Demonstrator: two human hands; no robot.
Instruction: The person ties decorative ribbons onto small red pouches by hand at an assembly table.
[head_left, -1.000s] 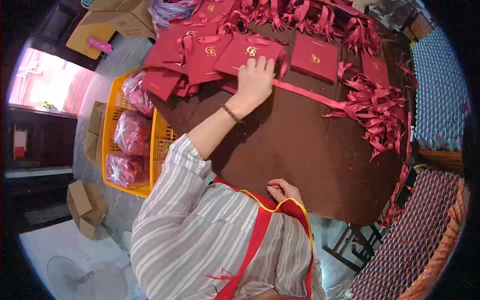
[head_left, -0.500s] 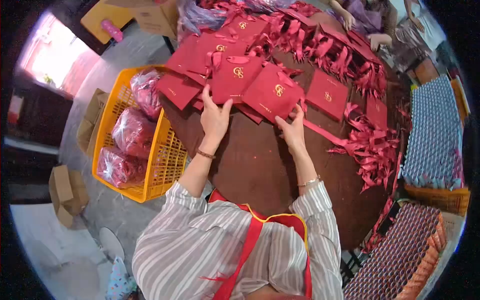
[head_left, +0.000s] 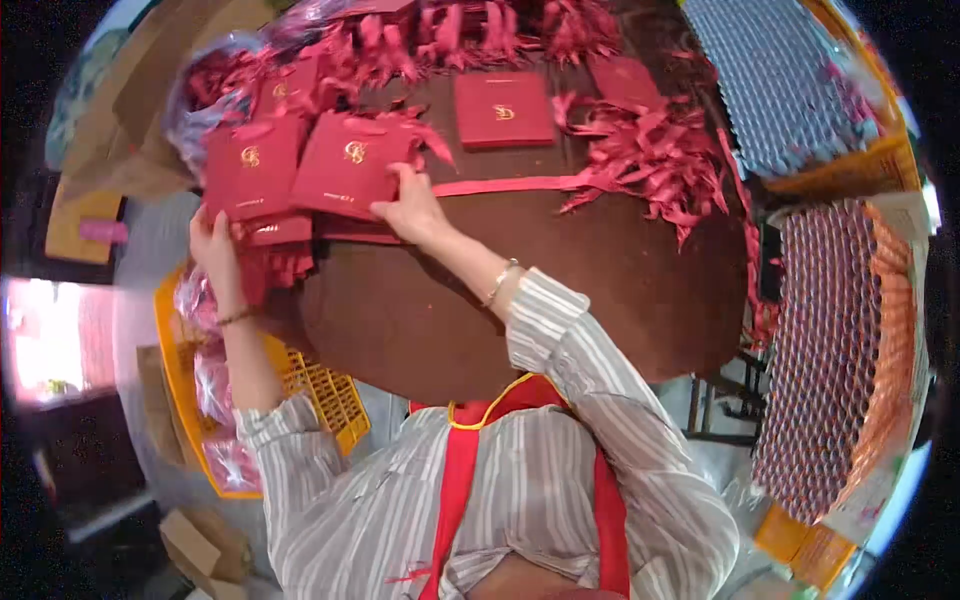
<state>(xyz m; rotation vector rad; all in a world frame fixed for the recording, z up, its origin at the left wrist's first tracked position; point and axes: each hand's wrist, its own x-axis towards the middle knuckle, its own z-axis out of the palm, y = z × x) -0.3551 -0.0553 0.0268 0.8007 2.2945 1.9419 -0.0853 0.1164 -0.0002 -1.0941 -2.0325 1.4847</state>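
Observation:
Two red paper gift bags with gold logos lie side by side at the left of the table, a left one (head_left: pixel 250 175) and a right one (head_left: pixel 335 165). Thumb and fingers of my right hand (head_left: pixel 412 208) grip the right bag's lower right edge. My left hand (head_left: pixel 215 250) is at the left bag's lower left corner, fingers curled against its edge, partly blurred. Under these two, more red bags (head_left: pixel 275 232) show their edges. Farther right on the table lies a single red bag (head_left: pixel 503 110), with a heap of red ribbon (head_left: pixel 650 165) beside it.
A brown round table (head_left: pixel 520 290) spreads before me, with ribboned bags (head_left: pixel 470 35) along its far side. Below left stands a yellow basket (head_left: pixel 325 395) holding plastic-wrapped red bundles (head_left: pixel 213 385). Patterned blue stacks (head_left: pixel 775 90) and purple-orange stacks (head_left: pixel 825 350) stand at the right.
My view has swung, so the table's contents sit differently in it. Both hands remain at the edges of the two front bags. The co-worker's hands are out of view.

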